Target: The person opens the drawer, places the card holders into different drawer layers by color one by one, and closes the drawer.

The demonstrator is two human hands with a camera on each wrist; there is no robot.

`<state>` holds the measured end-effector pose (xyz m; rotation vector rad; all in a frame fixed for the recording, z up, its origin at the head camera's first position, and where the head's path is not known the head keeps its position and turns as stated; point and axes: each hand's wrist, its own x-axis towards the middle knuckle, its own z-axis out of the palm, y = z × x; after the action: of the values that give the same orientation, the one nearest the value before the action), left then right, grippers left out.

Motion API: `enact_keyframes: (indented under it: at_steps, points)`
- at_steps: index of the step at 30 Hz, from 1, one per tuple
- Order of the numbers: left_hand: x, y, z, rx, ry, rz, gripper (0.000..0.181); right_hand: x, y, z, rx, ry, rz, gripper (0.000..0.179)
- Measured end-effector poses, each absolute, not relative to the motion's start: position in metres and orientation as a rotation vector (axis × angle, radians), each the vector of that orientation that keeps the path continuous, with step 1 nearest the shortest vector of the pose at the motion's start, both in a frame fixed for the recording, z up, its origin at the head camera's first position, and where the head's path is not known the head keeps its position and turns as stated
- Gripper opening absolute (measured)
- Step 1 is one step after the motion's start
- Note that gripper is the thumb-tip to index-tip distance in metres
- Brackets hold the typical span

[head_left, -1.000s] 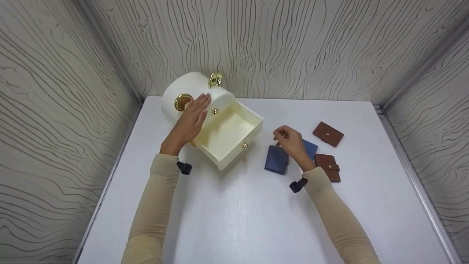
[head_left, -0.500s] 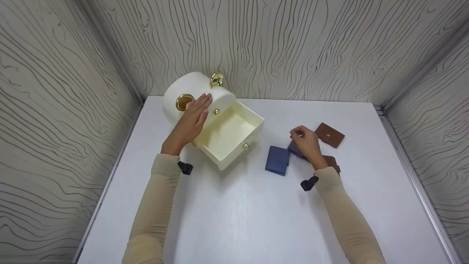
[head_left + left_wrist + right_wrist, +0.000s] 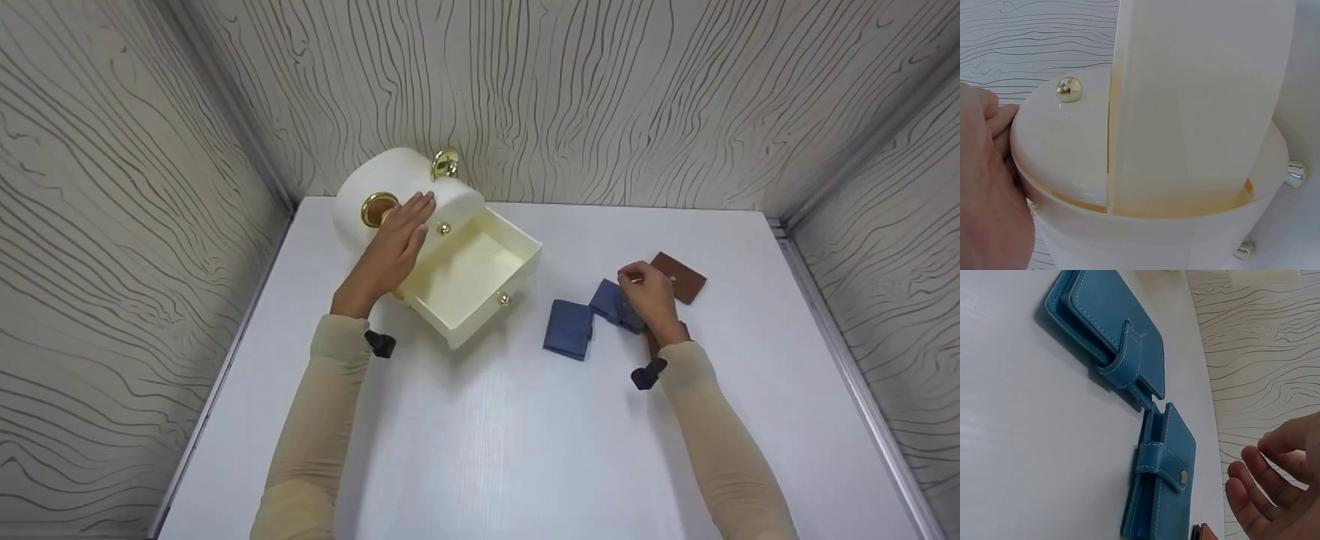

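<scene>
My left hand (image 3: 386, 255) lies with straight fingers against a rounded white cabinet (image 3: 397, 169) with gold fittings. Its drawer (image 3: 480, 319) is pulled out, and the visible inside holds nothing. Over the wallets hovers my right hand (image 3: 651, 296), fingers loosely bent and nothing between them. Below it is a blue wallet (image 3: 609, 298); another blue wallet (image 3: 568, 328) lies to its left. In the right wrist view, a snapped strap shows on the nearer blue wallet (image 3: 1176, 506). One brown wallet (image 3: 691, 286) lies behind the right hand; a second brown wallet (image 3: 652, 342) is mostly hidden beneath the wrist.
A gold knob (image 3: 504, 298) sticks out from the drawer front. The white table (image 3: 480, 442) meets wood-patterned walls (image 3: 555, 97) at the back and both sides. A gold ring-shaped fitting (image 3: 445, 163) stands on the cabinet's back edge.
My right hand has moved rightward from the left blue wallet, over the second one, toward the brown wallets. The second blue wallet has come into fuller view. My left hand stays in place.
</scene>
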<state>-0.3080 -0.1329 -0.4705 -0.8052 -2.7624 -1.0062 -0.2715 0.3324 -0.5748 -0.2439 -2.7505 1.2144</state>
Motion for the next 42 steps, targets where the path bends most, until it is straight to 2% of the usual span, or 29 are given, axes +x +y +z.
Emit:
enact_keyframes:
  at_steps: [30, 42]
  points:
    - [-0.308, -0.134, -0.472, -0.824, -2.741, -1.021, 0.052, -0.267, 0.36, -0.603, -0.289, -3.028, 1.103, 0.047]
    - [-0.309, -0.134, -0.471, -0.82, -2.749, -1.025, 0.053, -0.268, 0.36, -0.607, -0.338, -3.015, 1.1, 0.045]
